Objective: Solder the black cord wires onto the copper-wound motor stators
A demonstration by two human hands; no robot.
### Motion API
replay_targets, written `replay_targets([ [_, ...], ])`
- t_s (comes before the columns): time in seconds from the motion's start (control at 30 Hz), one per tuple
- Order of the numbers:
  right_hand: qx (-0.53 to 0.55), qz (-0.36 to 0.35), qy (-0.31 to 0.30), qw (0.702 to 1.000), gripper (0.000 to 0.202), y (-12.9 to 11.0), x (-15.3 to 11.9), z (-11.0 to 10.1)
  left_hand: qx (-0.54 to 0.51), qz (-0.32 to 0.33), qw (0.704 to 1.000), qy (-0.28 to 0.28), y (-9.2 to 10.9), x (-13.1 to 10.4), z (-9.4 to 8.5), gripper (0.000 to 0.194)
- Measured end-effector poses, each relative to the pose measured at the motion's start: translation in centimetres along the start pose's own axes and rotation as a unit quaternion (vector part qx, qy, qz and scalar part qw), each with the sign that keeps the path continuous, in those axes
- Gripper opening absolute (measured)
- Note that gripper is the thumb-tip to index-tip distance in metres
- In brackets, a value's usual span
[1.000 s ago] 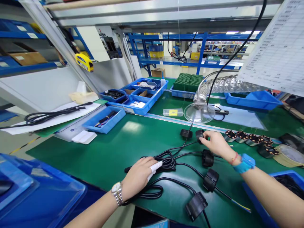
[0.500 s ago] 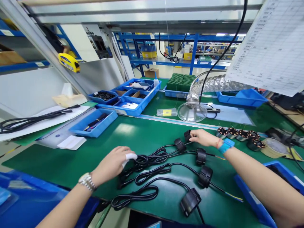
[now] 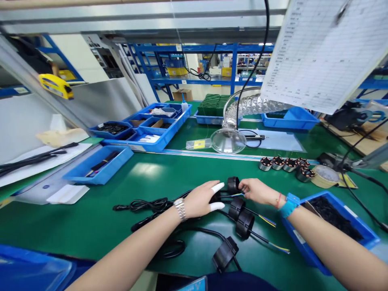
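Several black cables (image 3: 148, 205) with round black caps (image 3: 245, 224) lie on the green mat, some with coloured wire ends. My left hand (image 3: 204, 199), with white covers on two fingertips, reaches over the cables, thumb and finger apart, beside a black cap that it partly hides; whether it grips it cannot be made out. My right hand (image 3: 253, 191) has its fingers pinched at the right edge of the farthest black cap (image 3: 233, 184), by a wire end. Another cap (image 3: 225, 254) rests near the front edge.
Metal stator-like parts (image 3: 266, 163) stand in a group at the right, beyond a blue bin (image 3: 336, 218) of black pieces. A clear funnel on a foil duct (image 3: 228, 140) is behind. Blue trays (image 3: 100, 165) sit at the left.
My left hand has moved right, from the coiled cables to the caps. My right hand stays at the far cap, now at its right side. The view has shifted to the right.
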State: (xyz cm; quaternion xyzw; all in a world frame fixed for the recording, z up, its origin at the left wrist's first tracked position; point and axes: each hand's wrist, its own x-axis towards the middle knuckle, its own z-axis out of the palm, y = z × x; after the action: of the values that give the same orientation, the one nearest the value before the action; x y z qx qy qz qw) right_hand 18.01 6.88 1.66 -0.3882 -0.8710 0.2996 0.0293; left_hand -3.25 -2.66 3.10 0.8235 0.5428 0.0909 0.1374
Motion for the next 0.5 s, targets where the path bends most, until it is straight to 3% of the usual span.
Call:
replay_targets([
  [0.07,-0.021,0.009,0.002,1.0,0.02,0.4,-1.1,-0.6,-0.065,0.007,0.998,-0.024,-0.3,-1.7,-1.0,0.048],
  [0.2,-0.053,0.016,0.015,0.998,0.01,0.9,-1.8,-2.2,-0.28,-0.002,0.936,-0.212,-0.3,-2.3,-2.8,0.041],
  [0.27,-0.06,0.001,0.02,0.998,0.014,0.9,-1.8,-2.9,-0.279,-0.028,0.94,-0.195,-0.7,-1.4,-2.8,0.043],
  [0.33,-0.06,-0.019,0.023,0.998,0.019,0.7,-1.8,-3.3,-0.178,-0.06,0.978,-0.091,-2.0,-0.7,-2.6,0.041],
  [0.37,-0.06,-0.029,0.024,0.997,0.02,0.7,-1.9,-3.4,-0.121,-0.067,0.988,-0.065,-2.9,-0.8,-2.6,0.04],
  [0.5,-0.056,-0.042,-0.009,0.997,0.019,1.3,-2.2,-2.7,-0.036,-0.111,0.985,-0.13,-7.2,-4.3,-3.1,0.045],
])
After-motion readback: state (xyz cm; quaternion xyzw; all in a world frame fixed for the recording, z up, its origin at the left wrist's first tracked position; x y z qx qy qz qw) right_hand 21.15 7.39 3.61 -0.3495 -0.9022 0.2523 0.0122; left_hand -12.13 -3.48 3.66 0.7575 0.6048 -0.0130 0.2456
